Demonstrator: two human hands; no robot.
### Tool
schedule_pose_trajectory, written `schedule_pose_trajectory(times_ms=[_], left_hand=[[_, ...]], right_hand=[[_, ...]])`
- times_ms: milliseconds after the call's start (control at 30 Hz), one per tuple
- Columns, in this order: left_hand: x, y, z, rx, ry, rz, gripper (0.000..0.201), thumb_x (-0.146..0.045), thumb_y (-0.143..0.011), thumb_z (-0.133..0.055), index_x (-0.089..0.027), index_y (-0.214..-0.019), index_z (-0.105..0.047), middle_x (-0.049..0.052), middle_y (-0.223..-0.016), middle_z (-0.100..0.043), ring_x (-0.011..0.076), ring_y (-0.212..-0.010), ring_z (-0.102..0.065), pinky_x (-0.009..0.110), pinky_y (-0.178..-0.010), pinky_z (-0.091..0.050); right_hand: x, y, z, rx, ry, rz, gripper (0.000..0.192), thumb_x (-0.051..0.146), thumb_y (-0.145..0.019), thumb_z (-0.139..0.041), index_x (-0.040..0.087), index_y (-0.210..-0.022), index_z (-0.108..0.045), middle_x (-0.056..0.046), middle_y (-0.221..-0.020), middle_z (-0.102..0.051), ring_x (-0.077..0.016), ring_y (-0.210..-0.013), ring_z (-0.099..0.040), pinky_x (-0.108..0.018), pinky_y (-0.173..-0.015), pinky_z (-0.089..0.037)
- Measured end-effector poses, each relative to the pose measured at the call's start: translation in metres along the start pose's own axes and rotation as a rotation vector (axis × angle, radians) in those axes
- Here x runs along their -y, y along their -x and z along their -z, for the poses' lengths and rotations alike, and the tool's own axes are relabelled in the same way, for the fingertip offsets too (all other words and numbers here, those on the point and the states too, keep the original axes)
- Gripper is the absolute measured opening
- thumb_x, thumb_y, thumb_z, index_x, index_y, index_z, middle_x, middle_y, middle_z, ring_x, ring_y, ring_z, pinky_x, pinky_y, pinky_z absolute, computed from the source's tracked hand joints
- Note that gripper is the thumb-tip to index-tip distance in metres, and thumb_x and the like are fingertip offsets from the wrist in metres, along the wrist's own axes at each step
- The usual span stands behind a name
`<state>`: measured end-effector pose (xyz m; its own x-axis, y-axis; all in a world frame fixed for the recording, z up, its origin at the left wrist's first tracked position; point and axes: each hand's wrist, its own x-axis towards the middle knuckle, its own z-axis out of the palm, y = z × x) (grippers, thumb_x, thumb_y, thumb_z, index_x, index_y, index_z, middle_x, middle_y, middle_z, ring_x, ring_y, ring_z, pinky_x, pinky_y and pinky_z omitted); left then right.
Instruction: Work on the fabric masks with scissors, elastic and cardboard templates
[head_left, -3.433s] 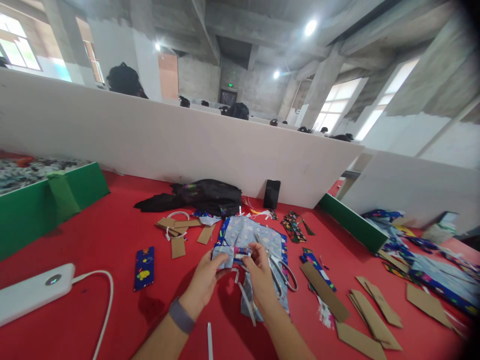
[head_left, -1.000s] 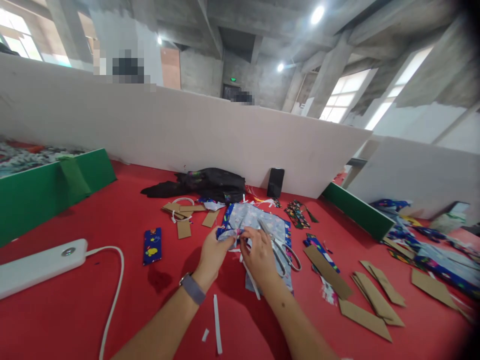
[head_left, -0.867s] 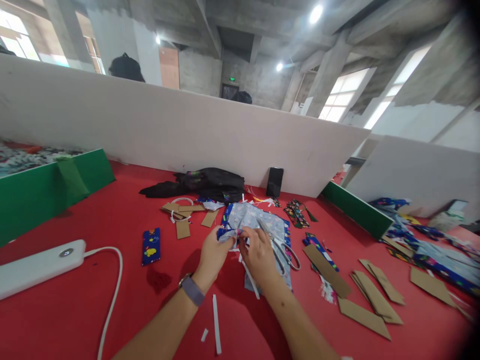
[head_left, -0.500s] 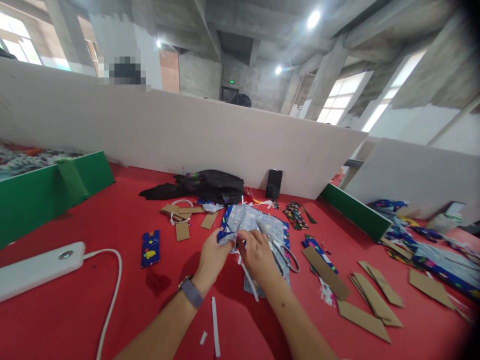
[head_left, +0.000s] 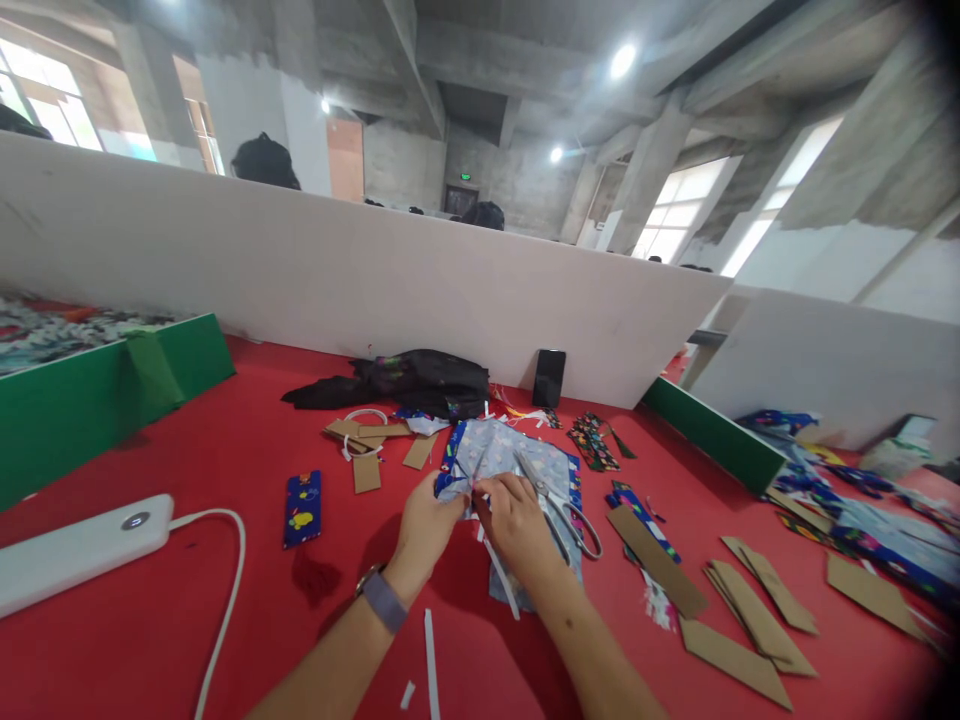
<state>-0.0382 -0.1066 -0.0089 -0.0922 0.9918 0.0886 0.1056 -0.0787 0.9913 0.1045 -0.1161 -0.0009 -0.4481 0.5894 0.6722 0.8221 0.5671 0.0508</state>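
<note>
My left hand (head_left: 426, 528) and my right hand (head_left: 517, 522) meet over a small folded piece of patterned blue fabric (head_left: 454, 483), each pinching an edge of it. It lies at the near edge of a larger light-blue printed fabric sheet (head_left: 501, 452) on the red table (head_left: 210, 450). Scissors (head_left: 559, 500) with grey handles rest on that sheet just right of my right hand. A white strip (head_left: 501, 578) trails from under my right hand. A grey watch band circles my left wrist.
A white power bank (head_left: 75, 548) with its cable lies at the left. A dark-blue tasselled bookmark (head_left: 302, 508) and cardboard pieces (head_left: 364, 446) lie left of the hands, and more cardboard strips (head_left: 742, 610) at the right. A black bag (head_left: 420, 378) and a phone (head_left: 549, 377) stand by the partition.
Both hands lowered the folded fabric from a lifted hold to the sheet and drew closer together. The view shifted slightly.
</note>
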Motion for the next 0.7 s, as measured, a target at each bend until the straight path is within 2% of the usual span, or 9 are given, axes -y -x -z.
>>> schedule_pose_trajectory(times_ms=[367, 700], left_hand=[[-0.0008, -0.0003, 0.0012, 0.011, -0.045, -0.007, 0.021, -0.027, -0.065, -0.059, -0.015, -0.082, -0.062, 0.003, -0.074, -0.068, 0.0196, -0.070, -0.061, 0.027, -0.060, -0.044], [0.0002, 0.0013, 0.0008, 0.005, -0.058, -0.032, 0.020, -0.028, -0.066, -0.059, -0.017, -0.083, -0.061, 0.002, -0.076, -0.068, 0.0200, -0.072, -0.062, 0.027, -0.062, -0.044]], right_hand=[[0.0005, 0.0008, 0.0000, 0.013, -0.012, 0.007, 0.011, 0.009, -0.085, -0.044, 0.018, -0.090, -0.050, -0.005, -0.084, -0.060, -0.0202, -0.082, -0.052, -0.035, -0.073, -0.040], [0.0011, 0.0003, -0.0016, 0.020, -0.057, -0.054, 0.012, 0.011, -0.087, -0.042, 0.020, -0.085, -0.050, -0.003, -0.079, -0.059, -0.0193, -0.080, -0.051, -0.035, -0.073, -0.039]])
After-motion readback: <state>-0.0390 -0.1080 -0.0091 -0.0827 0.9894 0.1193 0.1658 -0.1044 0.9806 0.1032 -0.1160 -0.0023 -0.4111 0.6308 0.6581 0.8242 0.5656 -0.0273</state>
